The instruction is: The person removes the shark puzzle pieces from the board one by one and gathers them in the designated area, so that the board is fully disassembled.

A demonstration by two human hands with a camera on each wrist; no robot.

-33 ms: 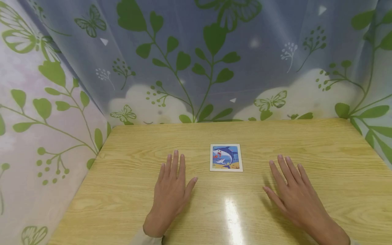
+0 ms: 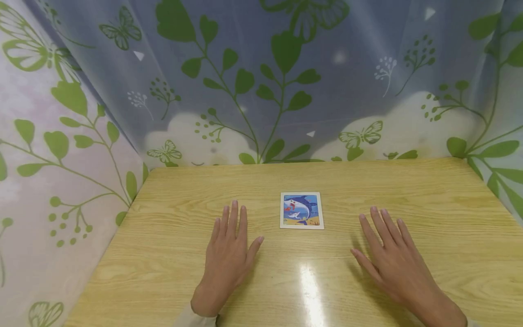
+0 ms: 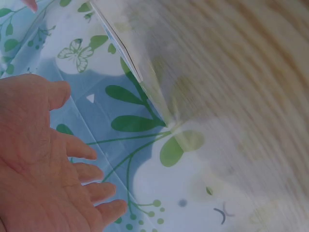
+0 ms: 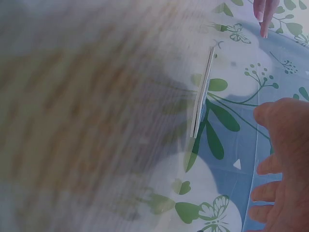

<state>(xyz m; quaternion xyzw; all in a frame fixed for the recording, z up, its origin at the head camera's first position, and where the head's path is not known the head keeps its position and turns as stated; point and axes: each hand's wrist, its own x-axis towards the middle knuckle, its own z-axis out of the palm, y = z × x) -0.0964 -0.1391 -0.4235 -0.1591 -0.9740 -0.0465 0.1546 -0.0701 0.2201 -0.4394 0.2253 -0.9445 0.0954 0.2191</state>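
A square picture board (image 2: 301, 210) with a pale border lies flat on the table; its picture shows a big blue-and-white sea animal underwater. To its left is my left hand (image 2: 229, 256), palm down with straight, slightly spread fingers. My right hand (image 2: 396, 263) is on the other side, fingers extended and thumb pointing inward. Neither hand touches the board or holds anything. In the right wrist view the board (image 4: 203, 94) appears edge-on as a thin slab, beyond the right thumb. The left wrist view shows the left palm (image 3: 43, 169) with nothing in it.
The wood-grain table (image 2: 184, 186) meets a blue curtain (image 2: 347, 72) with green leaves and butterflies along its back edge. A pale printed curtain (image 2: 94, 163) hangs at the left side. Light reflects off the tabletop between the hands.
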